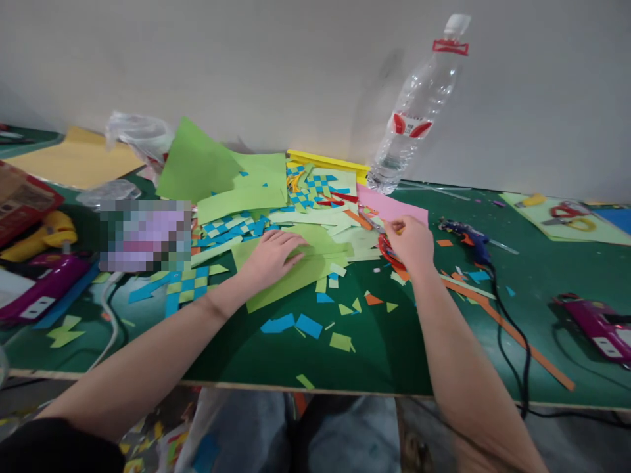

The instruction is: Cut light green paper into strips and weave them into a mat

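Observation:
My left hand lies with fingers stretched out on a light green paper sheet, pressing it to the table. My right hand is closed at the pivot of a pair of scissors with red handles; the blades point up and left, and the handles show below my fingers. Behind the left hand lies a blue and green woven paper piece. Another woven piece sits by the left forearm. A pink sheet lies behind the right hand.
A plastic bottle stands against the wall. Hot glue guns, a blue one and a purple one, lie to the right, with a black cord trailing over the table edge. Paper scraps litter the green tabletop. A blurred-out device is at left.

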A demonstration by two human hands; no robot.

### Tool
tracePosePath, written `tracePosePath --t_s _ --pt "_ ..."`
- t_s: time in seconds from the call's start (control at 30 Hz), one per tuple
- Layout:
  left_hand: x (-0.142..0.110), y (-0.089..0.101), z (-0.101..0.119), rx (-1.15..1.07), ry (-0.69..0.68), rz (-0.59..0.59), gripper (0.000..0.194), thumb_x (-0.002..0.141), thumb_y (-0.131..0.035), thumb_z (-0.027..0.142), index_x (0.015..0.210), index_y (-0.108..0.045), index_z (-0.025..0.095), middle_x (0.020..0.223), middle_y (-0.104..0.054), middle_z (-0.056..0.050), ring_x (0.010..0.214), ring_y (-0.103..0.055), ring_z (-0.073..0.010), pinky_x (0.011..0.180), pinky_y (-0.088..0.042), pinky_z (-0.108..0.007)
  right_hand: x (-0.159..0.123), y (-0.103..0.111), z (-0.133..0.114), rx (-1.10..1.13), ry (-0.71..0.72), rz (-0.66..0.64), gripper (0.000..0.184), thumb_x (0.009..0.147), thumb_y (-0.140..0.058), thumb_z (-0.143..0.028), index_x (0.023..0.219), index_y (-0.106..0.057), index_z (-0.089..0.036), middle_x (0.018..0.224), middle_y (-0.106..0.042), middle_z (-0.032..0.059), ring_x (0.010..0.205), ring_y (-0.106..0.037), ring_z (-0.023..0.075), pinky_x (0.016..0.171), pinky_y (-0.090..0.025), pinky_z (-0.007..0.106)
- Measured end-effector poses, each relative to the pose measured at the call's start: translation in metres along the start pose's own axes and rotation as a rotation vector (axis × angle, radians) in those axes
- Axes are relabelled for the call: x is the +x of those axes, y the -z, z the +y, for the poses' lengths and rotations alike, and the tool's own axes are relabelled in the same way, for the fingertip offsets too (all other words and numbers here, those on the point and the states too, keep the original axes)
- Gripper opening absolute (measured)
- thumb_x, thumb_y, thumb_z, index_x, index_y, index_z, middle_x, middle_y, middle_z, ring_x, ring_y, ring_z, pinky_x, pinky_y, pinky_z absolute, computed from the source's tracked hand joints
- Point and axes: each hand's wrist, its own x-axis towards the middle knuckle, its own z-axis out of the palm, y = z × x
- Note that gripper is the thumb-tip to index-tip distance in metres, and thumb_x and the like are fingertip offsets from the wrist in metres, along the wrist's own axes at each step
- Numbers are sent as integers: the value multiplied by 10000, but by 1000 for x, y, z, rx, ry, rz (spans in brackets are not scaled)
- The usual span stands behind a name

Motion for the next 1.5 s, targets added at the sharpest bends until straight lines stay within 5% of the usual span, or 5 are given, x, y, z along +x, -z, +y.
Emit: tracePosePath --t_s 0.27,0.5,0.93,1.13,1.5 --pt "0 3 -8 -16 58 2 240 968 -497 293 1144 -634 203 1186 -688 -74 1121 -604 -260 1052 -355 -492 0 9 0 -179 -154 -259 527 810 -561 -542 1120 -583 -117 1082 -660 208 990 -634 327 735 -464 378" --pt "2 6 -6 -23 79 -31 192 947 -524 264 1053 -671 201 1076 -728 -56 992 -642 -247 994 -364 -470 4 24 7 -216 -58 -498 229 714 -609 -438 731 -579 -212 737 -650 69 672 -608 221 538 -339 302" --pt "2 12 -2 64 94 78 278 949 -438 202 1080 -683 190 1130 -689 -92 1094 -604 -270 1013 -407 -506 2 19 8 -107 -60 -164 506 650 -691 -466 1064 -647 -178 1116 -669 136 900 -656 293 723 -485 371" --pt "2 5 0 -18 -23 -55 332 967 -444 261 1244 -615 195 1324 -609 -87 1226 -551 -256 1061 -440 -471 2 16 9 -10 -58 -63 488 680 -693 -375 1105 -586 -160 1178 -581 148 915 -634 259 769 -506 367" --pt "1 9 -1 81 32 -46 247 955 -508 344 989 -699 192 1121 -710 -72 1073 -624 -285 984 -448 -493 5 19 3 149 -13 112 614 650 -763 -358 1166 -497 -158 1206 -523 164 1197 -506 307 1003 -429 431"
